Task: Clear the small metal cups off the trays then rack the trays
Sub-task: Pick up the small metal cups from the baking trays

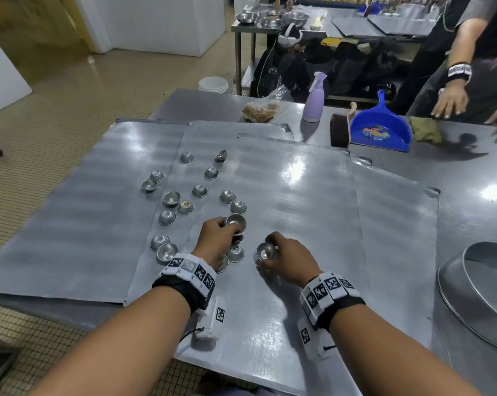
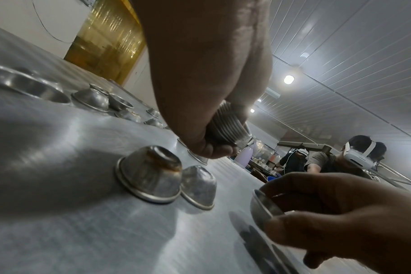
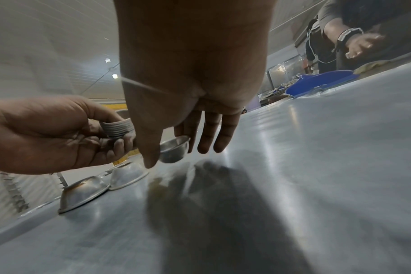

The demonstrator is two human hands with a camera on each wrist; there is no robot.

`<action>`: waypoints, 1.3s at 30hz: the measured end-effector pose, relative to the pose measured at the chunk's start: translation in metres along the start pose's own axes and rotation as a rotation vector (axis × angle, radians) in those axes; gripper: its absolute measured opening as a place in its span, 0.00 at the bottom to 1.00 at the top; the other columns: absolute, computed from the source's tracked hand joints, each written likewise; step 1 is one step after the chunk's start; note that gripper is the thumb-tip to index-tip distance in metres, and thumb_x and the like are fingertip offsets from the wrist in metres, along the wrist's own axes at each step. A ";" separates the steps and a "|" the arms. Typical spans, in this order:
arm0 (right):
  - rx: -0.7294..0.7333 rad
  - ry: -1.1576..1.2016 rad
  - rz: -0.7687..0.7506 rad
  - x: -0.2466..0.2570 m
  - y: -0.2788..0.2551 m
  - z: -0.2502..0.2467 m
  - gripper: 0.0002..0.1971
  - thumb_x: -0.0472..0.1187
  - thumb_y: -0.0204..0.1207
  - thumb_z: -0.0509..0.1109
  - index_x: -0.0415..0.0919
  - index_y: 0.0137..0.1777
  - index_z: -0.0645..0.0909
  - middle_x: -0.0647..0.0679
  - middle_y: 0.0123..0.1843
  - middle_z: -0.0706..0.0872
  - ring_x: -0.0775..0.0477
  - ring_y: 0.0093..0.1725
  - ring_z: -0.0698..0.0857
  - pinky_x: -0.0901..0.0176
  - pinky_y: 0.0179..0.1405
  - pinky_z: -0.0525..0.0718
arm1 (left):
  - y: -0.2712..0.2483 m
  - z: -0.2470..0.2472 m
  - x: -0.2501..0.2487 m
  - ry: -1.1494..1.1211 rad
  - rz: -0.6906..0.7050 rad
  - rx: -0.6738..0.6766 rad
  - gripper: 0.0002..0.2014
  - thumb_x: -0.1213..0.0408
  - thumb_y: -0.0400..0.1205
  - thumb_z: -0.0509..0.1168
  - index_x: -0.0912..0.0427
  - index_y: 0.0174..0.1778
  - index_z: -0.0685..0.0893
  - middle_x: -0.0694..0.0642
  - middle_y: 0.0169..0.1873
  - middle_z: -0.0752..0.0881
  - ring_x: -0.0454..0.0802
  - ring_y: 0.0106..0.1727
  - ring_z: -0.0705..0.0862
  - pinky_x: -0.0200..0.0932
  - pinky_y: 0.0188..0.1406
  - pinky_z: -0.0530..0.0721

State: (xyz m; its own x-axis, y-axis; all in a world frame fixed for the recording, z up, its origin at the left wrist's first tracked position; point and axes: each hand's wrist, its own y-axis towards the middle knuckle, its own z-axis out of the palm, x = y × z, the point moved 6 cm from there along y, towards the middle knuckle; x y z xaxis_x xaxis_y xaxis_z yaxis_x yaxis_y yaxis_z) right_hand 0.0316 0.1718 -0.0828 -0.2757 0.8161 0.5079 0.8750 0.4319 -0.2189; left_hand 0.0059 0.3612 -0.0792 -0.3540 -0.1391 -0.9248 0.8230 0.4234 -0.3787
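Cups: left hand (image 1: 217, 235) fingers grip stack (image 1: 236, 224); right hand (image 1: 287, 257) pinches 1 cup (image 1: 266, 252).

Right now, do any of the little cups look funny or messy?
Yes. The far cup is tipped on its side, while the others sit flat. One cup in the middle has brown stuff on it. The cup nearest the left wrist has a brownish burnt-looking ring on its base.

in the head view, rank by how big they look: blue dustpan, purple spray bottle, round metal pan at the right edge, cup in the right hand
1. Round metal pan, though it is cropped and nearer the camera
2. Blue dustpan
3. Purple spray bottle
4. Cup in the right hand
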 end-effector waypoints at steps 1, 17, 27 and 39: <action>-0.018 0.014 -0.010 0.001 0.000 -0.003 0.29 0.57 0.71 0.77 0.52 0.70 0.75 0.50 0.59 0.88 0.44 0.58 0.85 0.52 0.53 0.82 | 0.001 0.000 0.000 -0.001 -0.001 -0.008 0.04 0.75 0.81 0.66 0.70 0.44 0.86 0.64 0.35 0.86 0.52 0.31 0.90 0.47 0.39 0.86; -0.160 0.259 -0.262 0.087 0.013 -0.026 0.38 0.60 0.72 0.76 0.62 0.81 0.66 0.56 0.73 0.82 0.52 0.68 0.82 0.51 0.64 0.81 | -0.023 -0.026 -0.024 -0.423 -0.029 -0.034 0.11 0.60 0.82 0.70 0.65 0.43 0.89 0.63 0.36 0.88 0.56 0.34 0.88 0.47 0.39 0.87; 0.136 -0.057 -0.194 0.060 0.019 0.027 0.28 0.46 0.76 0.70 0.58 0.78 0.75 0.53 0.73 0.83 0.45 0.70 0.80 0.53 0.67 0.78 | -0.014 -0.062 -0.006 -0.147 -0.005 -0.176 0.05 0.75 0.82 0.66 0.67 0.41 0.85 0.63 0.37 0.87 0.51 0.31 0.88 0.38 0.34 0.88; -0.010 0.057 -0.057 0.032 0.013 0.023 0.30 0.45 0.74 0.72 0.49 0.77 0.73 0.46 0.68 0.77 0.39 0.63 0.82 0.55 0.60 0.77 | -0.020 -0.042 -0.001 -0.079 0.011 -0.122 0.09 0.76 0.82 0.65 0.80 0.52 0.85 0.66 0.38 0.86 0.47 0.29 0.89 0.36 0.30 0.86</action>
State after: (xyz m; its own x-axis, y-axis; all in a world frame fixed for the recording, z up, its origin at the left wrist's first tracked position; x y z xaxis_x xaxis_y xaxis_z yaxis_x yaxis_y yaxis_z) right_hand 0.0249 0.2116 -0.0883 -0.3023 0.7670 0.5660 0.8626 0.4728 -0.1800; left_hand -0.0284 0.3902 -0.0697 -0.3055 -0.2022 -0.9305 0.7646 0.5303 -0.3663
